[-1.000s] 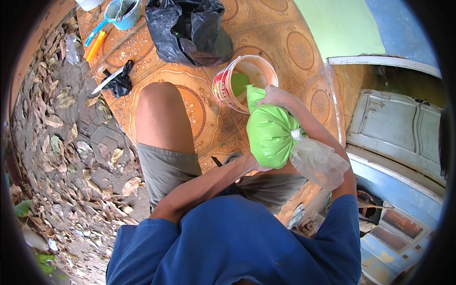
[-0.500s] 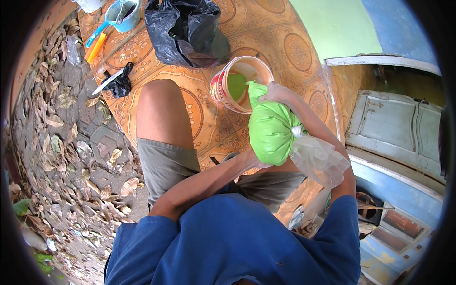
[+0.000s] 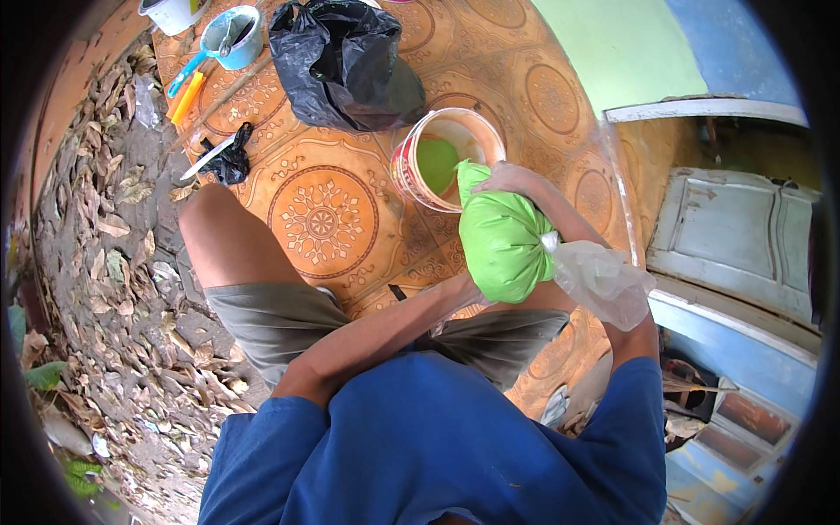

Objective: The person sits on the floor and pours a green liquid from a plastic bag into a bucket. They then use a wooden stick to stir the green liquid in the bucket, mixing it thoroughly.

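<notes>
A clear plastic bag swollen with bright green liquid (image 3: 503, 245) hangs over my lap, its lower corner at the rim of a white and red bucket (image 3: 404, 166) holding the same green liquid. My right hand (image 3: 512, 179) grips that corner next to the bucket. My left hand (image 3: 461, 293) reaches under the bag and holds it from below, its fingers mostly hidden. The bag's tied neck and slack clear top (image 3: 604, 280) lie against my right forearm.
A black plastic bag (image 3: 350, 61) lies behind the bucket on the patterned orange floor (image 3: 324, 219). A blue scoop (image 3: 232, 35), an orange tool (image 3: 186, 98) and a knife on a black rag (image 3: 223, 156) sit far left. Dry leaves (image 3: 114, 262) cover the ground left; a pale door panel (image 3: 735, 245) lies right.
My left knee has swung outward to the left, uncovering the floor medallion. The bag and both hands have stayed by the bucket rim.
</notes>
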Demonstrator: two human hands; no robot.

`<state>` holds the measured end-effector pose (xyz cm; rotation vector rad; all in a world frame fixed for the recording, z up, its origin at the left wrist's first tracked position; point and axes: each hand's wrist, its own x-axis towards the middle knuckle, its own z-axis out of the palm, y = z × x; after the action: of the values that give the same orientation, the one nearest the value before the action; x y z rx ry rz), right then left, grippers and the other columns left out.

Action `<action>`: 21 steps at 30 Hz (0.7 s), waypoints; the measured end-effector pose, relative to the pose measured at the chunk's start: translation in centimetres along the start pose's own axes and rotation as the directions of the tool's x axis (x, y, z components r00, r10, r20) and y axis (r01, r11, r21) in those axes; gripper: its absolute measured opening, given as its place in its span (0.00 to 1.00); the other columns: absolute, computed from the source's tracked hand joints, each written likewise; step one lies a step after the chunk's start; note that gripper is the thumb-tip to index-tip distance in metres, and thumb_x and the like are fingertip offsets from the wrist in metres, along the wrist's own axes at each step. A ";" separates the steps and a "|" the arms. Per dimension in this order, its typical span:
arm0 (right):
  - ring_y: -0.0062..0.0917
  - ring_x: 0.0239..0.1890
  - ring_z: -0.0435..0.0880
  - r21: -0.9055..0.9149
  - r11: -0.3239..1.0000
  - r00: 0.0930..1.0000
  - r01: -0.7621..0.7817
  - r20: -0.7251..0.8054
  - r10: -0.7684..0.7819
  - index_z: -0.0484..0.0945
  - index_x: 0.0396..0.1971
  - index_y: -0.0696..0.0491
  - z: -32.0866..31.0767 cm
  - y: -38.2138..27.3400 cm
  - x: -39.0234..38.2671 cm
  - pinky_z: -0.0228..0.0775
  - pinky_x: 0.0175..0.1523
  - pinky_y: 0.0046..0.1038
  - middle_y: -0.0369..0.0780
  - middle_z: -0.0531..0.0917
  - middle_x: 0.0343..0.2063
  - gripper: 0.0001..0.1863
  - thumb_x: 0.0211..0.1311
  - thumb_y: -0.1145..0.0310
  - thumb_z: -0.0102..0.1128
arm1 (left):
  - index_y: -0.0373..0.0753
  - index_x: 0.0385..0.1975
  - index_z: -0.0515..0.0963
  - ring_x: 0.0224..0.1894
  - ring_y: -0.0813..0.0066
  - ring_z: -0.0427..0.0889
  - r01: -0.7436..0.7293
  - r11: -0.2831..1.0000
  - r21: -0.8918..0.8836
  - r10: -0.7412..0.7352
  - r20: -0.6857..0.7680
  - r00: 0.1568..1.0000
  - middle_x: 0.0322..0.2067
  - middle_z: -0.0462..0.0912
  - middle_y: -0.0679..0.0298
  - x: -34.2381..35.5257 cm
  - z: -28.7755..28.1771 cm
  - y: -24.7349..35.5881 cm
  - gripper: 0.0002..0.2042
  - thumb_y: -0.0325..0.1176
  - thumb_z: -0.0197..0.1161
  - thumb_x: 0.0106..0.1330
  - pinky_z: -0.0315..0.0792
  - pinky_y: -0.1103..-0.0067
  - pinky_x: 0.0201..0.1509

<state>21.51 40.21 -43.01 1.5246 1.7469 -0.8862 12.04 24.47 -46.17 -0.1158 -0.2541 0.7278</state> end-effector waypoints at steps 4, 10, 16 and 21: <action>0.38 0.36 0.81 0.022 0.999 0.998 -0.040 0.047 0.039 0.78 0.33 0.66 -0.1 -0.7 -0.1 0.71 0.41 0.33 0.54 0.80 0.33 0.38 0.40 0.40 0.60 | 0.40 0.48 0.70 0.40 0.79 0.77 -0.035 0.999 0.021 0.035 0.000 0.999 0.41 0.76 0.65 0.3 -0.1 0.2 0.13 0.37 0.53 0.66 0.75 0.82 0.39; 0.36 0.33 0.81 0.021 0.998 0.993 -0.058 0.107 0.055 0.78 0.32 0.66 -0.8 -1.7 -0.1 0.71 0.38 0.32 0.52 0.80 0.32 0.36 0.38 0.42 0.64 | 0.40 0.48 0.70 0.39 0.79 0.77 -0.077 0.997 0.026 0.076 0.014 0.997 0.41 0.76 0.65 0.7 -0.6 0.1 0.13 0.37 0.53 0.65 0.75 0.82 0.39; 0.37 0.33 0.81 0.004 0.999 0.999 -0.038 -0.014 0.038 0.78 0.30 0.66 -0.4 -0.4 0.9 0.71 0.37 0.33 0.53 0.80 0.30 0.35 0.38 0.44 0.66 | 0.40 0.48 0.69 0.39 0.79 0.77 -0.105 0.994 0.040 0.103 0.043 0.994 0.41 0.76 0.65 1.4 -0.5 0.0 0.14 0.36 0.54 0.65 0.75 0.82 0.39; 0.38 0.34 0.81 0.008 1.000 0.997 0.024 -0.078 -0.023 0.77 0.32 0.67 -0.8 0.1 0.8 0.71 0.39 0.33 0.54 0.80 0.32 0.34 0.38 0.46 0.66 | 0.40 0.48 0.69 0.39 0.80 0.77 -0.132 0.989 0.073 0.130 0.033 0.991 0.41 0.76 0.66 1.7 0.0 0.0 0.14 0.36 0.54 0.65 0.75 0.83 0.39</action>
<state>21.51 41.38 -43.24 1.5665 1.8218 -0.8581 13.24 25.56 -45.86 -0.0512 -0.2477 0.8691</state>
